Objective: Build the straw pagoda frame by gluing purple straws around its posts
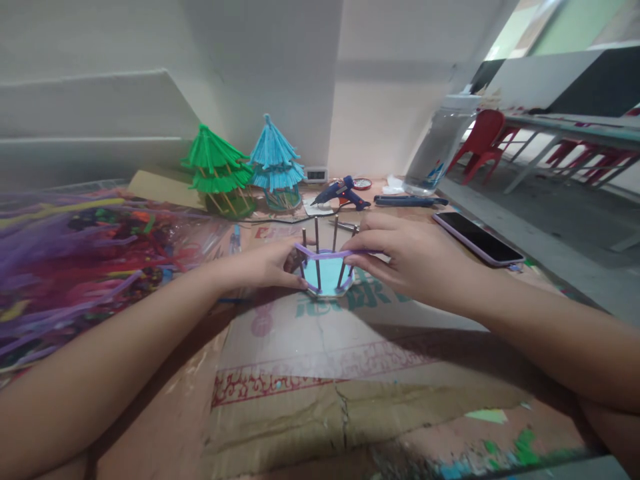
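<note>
A small pavilion frame stands on the cardboard, with a light blue base [333, 277] and several upright dark sticks [317, 250]. A purple pipe cleaner [327, 255] runs across the sticks partway up, and more purple lines the base's edge. My left hand [283, 262] is closed at the left side of the frame, thumb by the base and fingers around the left stick. My right hand [387, 247] pinches the pipe cleaner at the right side, beside a right-hand stick. Part of the left fingertips is hidden behind the sticks.
Behind stand a green tiered-roof model [220, 163] and a blue one [276, 160]. A blue glue gun [343, 192], a utility knife [410, 201], a phone [477, 238] and a clear plastic container [443, 143] lie beyond my right hand. Many pipe cleaners [65, 267] heap at left.
</note>
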{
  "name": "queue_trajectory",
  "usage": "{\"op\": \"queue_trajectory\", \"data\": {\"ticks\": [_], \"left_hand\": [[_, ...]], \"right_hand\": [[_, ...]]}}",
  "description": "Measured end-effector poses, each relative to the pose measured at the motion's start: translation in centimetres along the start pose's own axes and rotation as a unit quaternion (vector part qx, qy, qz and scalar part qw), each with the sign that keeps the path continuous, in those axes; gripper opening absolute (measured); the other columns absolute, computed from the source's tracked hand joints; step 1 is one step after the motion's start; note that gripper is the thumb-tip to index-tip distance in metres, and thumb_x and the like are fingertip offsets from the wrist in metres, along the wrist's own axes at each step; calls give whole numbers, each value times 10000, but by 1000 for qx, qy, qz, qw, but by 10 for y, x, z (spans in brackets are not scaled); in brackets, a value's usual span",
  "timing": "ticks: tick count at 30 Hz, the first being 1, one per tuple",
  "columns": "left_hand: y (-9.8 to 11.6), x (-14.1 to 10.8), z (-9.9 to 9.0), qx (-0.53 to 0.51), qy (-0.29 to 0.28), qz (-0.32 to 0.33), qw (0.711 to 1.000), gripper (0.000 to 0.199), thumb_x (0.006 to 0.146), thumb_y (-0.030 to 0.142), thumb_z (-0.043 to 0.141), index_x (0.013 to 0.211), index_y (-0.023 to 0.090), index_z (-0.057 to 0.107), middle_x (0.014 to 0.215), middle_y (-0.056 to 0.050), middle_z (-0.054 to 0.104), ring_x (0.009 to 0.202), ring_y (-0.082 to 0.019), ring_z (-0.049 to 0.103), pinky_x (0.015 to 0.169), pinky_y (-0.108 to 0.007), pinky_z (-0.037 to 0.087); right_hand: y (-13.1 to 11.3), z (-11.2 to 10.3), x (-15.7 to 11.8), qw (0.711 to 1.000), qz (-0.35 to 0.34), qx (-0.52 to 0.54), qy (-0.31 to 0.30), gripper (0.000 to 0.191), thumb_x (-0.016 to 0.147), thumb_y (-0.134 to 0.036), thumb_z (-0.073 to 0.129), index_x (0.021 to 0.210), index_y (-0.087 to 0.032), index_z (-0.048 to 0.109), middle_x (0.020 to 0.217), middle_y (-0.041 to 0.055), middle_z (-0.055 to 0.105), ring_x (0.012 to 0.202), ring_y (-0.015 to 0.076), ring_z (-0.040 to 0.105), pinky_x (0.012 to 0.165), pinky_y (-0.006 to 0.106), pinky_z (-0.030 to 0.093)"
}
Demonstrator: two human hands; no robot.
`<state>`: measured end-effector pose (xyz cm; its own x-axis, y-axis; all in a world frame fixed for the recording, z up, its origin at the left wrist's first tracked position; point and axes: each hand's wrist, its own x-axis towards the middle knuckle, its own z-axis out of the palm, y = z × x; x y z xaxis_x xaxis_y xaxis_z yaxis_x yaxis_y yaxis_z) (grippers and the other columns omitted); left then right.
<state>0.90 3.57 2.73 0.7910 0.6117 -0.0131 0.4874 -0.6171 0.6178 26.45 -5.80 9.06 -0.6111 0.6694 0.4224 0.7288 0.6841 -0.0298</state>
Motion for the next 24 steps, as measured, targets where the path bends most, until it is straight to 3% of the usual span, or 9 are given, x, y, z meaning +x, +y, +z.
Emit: {"op": "queue_trajectory", "data": {"ticks": [7, 12, 18, 24], "left_hand": [[-4, 2, 1, -35, -24, 7, 999, 746, 817, 469, 763, 1446, 226, 444, 1073, -36, 701, 878, -179, 637, 822, -281, 464], [-5, 1, 1, -22, -25, -4, 999, 711, 835, 465, 746, 1444, 253, 447, 1145, -49, 693, 937, -202, 647, 782, -286, 458], [-3, 1, 1, -14, -28, 5, 1000, 700, 840, 491, 738, 1436, 233, 476, 1071, -42, 712, 848, -182, 644, 788, -283, 456], [-4, 1, -1, 11, -21, 7, 1000, 695, 842, 497, 730, 1446, 257, 483, 1071, -32, 708, 828, -174, 634, 781, -270, 466]], "right_hand": [[3, -4, 2, 998, 13, 35, -50, 269, 986, -190, 503, 1060, -165, 761, 911, 70, 653, 799, 182, 593, 666, 295, 366], [5, -4, 2, 998, 20, 42, -42, 307, 967, -158, 509, 1143, -181, 759, 986, 87, 653, 870, 204, 603, 703, 305, 388], [7, -4, 2, 998, 12, 38, -37, 296, 1004, -225, 513, 1149, -200, 770, 926, 72, 633, 822, 191, 591, 699, 306, 396], [6, -5, 2, 998, 13, 51, -19, 329, 994, -167, 470, 1196, -170, 729, 1037, 103, 665, 885, 201, 613, 735, 307, 426]]}}
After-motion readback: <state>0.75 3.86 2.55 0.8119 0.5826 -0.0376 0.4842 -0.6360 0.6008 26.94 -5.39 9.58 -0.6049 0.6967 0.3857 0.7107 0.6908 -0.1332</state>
